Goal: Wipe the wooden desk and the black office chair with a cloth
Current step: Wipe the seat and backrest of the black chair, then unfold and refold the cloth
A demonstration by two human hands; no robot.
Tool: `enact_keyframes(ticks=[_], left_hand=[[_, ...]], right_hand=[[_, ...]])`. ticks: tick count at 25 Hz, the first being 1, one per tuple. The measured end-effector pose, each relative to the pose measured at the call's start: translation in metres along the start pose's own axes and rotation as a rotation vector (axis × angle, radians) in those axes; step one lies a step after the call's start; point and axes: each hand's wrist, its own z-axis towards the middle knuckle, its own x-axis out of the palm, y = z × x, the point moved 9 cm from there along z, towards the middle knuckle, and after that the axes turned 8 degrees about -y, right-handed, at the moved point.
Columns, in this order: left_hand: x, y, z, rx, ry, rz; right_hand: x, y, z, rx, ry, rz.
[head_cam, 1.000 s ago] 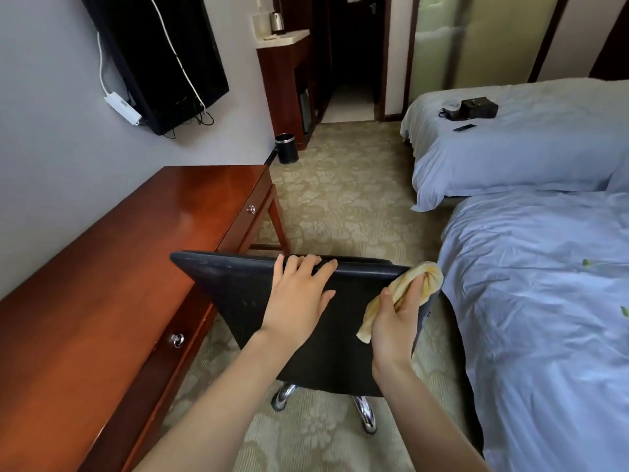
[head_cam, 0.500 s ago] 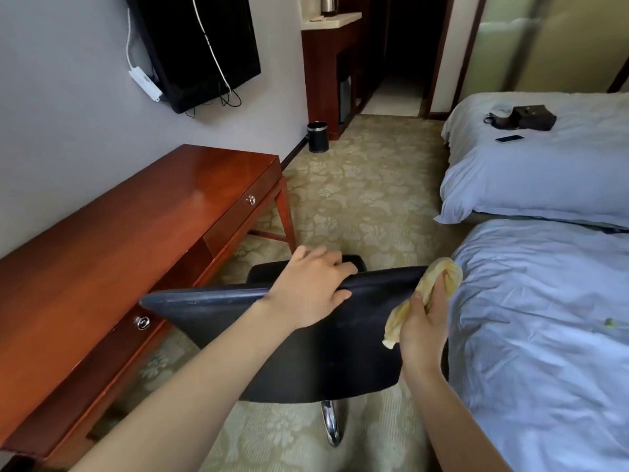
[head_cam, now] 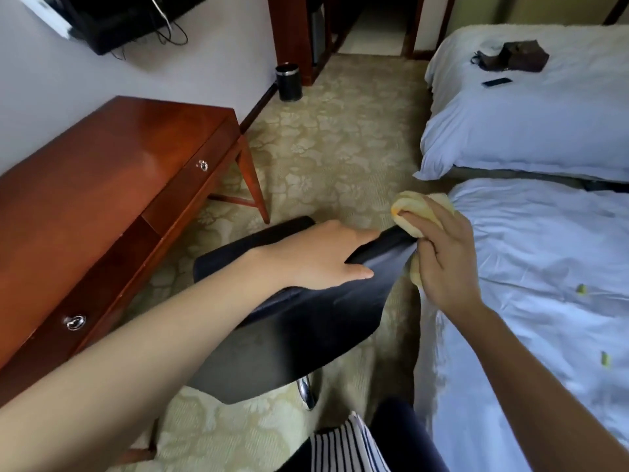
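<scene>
L hand grips the top edge of the black office chair backrest, thumb on its near face. R hand, just beside it, clutches a bunched yellow cloth pressed to the backrest's right corner. The wooden desk stands left of the chair, along the wall. Beyond the chair, a black waste bin, contents not visible. Right of the chair, two beds w/ pale sheets. The farther one carries a dark pouch and a phone.
</scene>
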Motion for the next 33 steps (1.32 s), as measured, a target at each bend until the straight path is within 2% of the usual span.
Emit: enact_keyframes(ticks=[4, 8, 10, 13, 17, 21, 26, 30, 33], left_hand=[[-0.003, -0.003, 0.021, -0.025, -0.082, 0.118], [-0.002, -0.008, 0.058, -0.057, -0.077, 0.284], [-0.002, -0.004, 0.073, -0.147, -0.078, 0.289], [-0.006, 0.004, 0.091, -0.306, -0.09, 0.163], [-0.013, 0.011, 0.109, -0.444, -0.148, 0.125], [-0.017, 0.02, 0.127, -0.471, -0.099, 0.056], [-0.028, 0.028, 0.151, -0.469, -0.054, 0.105], [-0.018, 0.016, 0.176, -0.421, 0.16, 0.204], [-0.03, 0.053, 0.206, -0.593, 0.28, 0.112]], right_hand=[[0.009, -0.018, 0.032, -0.148, 0.049, 0.017], [0.025, -0.036, 0.083, -0.339, 0.158, 0.177], [0.036, -0.039, 0.106, -0.471, 0.289, 0.259], [0.057, -0.035, 0.134, -0.653, 0.537, 0.338], [0.089, -0.028, 0.152, -0.764, 0.792, 0.419], [0.118, -0.033, 0.174, -0.709, 0.964, 0.516], [0.147, -0.045, 0.199, -0.482, 1.061, 0.637], [0.176, -0.054, 0.226, -0.4, 1.103, 0.698], [0.202, -0.06, 0.26, -0.458, 1.126, 0.74]])
